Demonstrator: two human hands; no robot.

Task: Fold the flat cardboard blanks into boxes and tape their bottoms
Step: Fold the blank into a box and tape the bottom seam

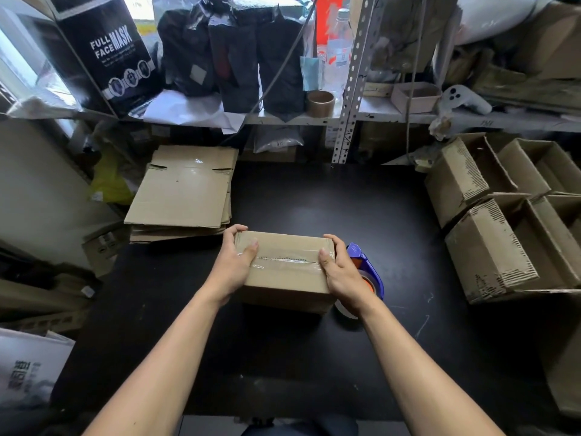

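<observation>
A folded cardboard box (pixel 284 269) sits mid-counter (pixel 393 221), its upward face sealed along the seam with clear tape (pixel 283 261). The left hand (pixel 234 262) and right hand (pixel 341 272) grip its 2 ends, fingers (pixel 236 229) curled over the far edge and thumbs lying on the tape. A blue tape dispenser (pixel 369 272) rests just right of the box, flat blanks (pixel 185 190) are stacked at the left, and finished boxes (pixel 503 221) lie at the right.

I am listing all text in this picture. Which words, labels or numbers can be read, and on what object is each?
"FULL FACE MASK": on the black carton on the shelf, top left.
Smaller lines under it: too small to read.
Dark characters on the white bag, bottom left: blurred, unreadable.
Bottle label: unreadable.
</observation>
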